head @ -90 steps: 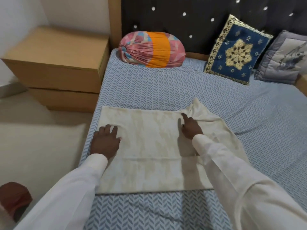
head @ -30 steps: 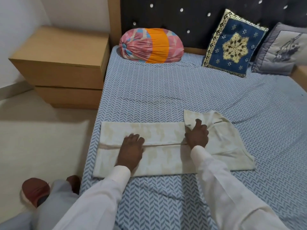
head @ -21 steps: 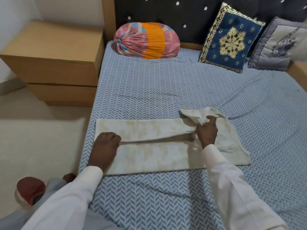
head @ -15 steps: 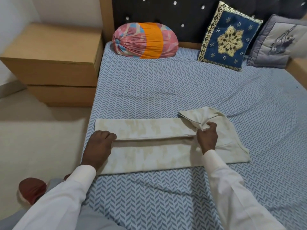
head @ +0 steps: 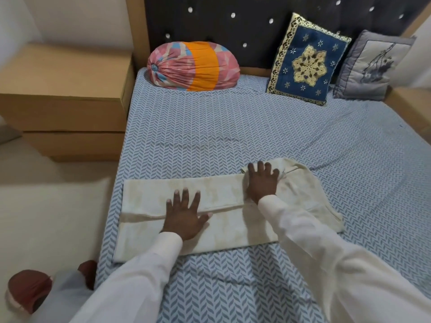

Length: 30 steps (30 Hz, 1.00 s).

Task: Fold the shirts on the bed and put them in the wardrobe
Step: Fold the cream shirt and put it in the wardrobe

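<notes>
A cream shirt (head: 149, 199) lies folded into a long band across the near left part of the bed (head: 233, 127), which has a blue herringbone sheet. My left hand (head: 185, 215) presses flat on the band's middle, fingers spread over the fold seam. My right hand (head: 262, 181) lies flat with straight fingers on the folded-over flap at the shirt's collar end. The rest of the collar end spreads out to the right of my right arm. No wardrobe is in view.
A pink and orange bolster (head: 193, 66), a blue embroidered cushion (head: 307, 64) and a grey cushion (head: 373, 66) lean at the dark headboard. A wooden bedside cabinet (head: 63, 96) stands left of the bed. My foot in a brown shoe (head: 28, 290) is on the floor.
My right hand let go of the pinched flap and now presses it flat. My left hand slid from the band's left end to its middle and spread open.
</notes>
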Motion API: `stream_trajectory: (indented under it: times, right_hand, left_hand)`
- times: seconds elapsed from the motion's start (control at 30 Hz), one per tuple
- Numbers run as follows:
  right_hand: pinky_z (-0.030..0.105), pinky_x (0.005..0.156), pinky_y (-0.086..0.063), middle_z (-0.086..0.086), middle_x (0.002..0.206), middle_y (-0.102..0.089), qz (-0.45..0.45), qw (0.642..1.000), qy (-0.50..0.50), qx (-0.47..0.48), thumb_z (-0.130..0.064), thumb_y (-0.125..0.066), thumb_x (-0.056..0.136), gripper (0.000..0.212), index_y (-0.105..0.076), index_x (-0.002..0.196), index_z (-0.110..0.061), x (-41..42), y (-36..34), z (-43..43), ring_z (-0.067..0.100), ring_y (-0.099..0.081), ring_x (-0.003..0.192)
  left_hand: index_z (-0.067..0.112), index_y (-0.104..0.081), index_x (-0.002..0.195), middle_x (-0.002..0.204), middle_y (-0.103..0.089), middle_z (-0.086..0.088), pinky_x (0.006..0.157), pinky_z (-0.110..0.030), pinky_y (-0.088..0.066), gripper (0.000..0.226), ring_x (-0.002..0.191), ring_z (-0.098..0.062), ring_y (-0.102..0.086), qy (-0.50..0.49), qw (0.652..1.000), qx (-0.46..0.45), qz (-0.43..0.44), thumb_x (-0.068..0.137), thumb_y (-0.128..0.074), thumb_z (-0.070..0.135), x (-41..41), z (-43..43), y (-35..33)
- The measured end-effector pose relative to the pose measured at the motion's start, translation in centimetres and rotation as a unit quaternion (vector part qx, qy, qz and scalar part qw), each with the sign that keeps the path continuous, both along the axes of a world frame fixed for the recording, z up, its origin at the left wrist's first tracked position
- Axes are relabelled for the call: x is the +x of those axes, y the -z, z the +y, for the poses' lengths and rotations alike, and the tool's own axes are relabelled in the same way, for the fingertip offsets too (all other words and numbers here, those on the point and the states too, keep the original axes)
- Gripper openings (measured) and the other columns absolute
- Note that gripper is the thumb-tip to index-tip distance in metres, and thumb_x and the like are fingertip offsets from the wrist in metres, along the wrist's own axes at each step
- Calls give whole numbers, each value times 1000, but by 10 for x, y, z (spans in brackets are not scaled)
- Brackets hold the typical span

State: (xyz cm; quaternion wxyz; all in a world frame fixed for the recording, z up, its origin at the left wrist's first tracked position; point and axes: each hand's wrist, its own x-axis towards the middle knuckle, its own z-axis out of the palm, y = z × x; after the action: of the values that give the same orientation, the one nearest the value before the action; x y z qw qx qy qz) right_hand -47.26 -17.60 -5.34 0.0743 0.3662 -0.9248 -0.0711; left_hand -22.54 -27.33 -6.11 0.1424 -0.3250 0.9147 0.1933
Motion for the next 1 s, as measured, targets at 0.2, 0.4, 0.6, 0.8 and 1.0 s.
stream_trajectory:
  times: [0.2, 0.4, 0.6, 0.8, 1.0]
  right_hand:
    - [42, 86, -46, 11, 128, -53, -55, 998, 8, 39, -21, -38, 100, 43, -35, 142, -22, -22, 0, -7, 33, -51, 116]
    - [39, 81, -56, 9, 105, -64, -227, 639, 347, -648, -3, -40, 82, 44, -52, 116, -27, -32, -42, 58, 26, -64, 84]
    - [32, 85, -45, 7, 93, -60, -158, 856, 137, -473, -29, -59, 75, 35, -65, 105, -11, 8, -9, 75, 30, -57, 93]
    - [45, 87, -38, 9, 108, -62, -19, 999, -34, -15, -30, -60, 76, 38, -61, 112, -18, -9, 3, 19, 33, -55, 101]
    - [43, 93, -44, 14, 121, -56, -167, 969, 109, -145, -27, -49, 92, 30, -56, 120, -16, -34, -29, 17, 35, -59, 108]
  left_hand:
    - [33, 26, 148, 153, 39, -4, 110, -60, 22, 89, 141, -31, 36, 4, 997, 17, -76, 88, -23, 77, -1, 2, 7]
    - [32, 27, 148, 141, 47, -1, 110, -60, 21, 88, 140, -31, 36, 7, 998, 9, -69, 88, -19, 77, -2, 3, 12]
    - [32, 28, 147, 140, 48, -2, 110, -60, 20, 87, 140, -31, 37, 13, 997, 11, -78, 89, -19, 76, -3, 4, 10]
    - [32, 29, 147, 140, 49, -1, 110, -60, 21, 88, 139, -31, 38, 10, 996, 19, -90, 88, -19, 77, -3, 5, 6]
    - [31, 30, 146, 150, 42, -3, 110, -60, 21, 88, 140, -30, 37, 5, 996, 21, -86, 89, -20, 77, -4, 3, 9]
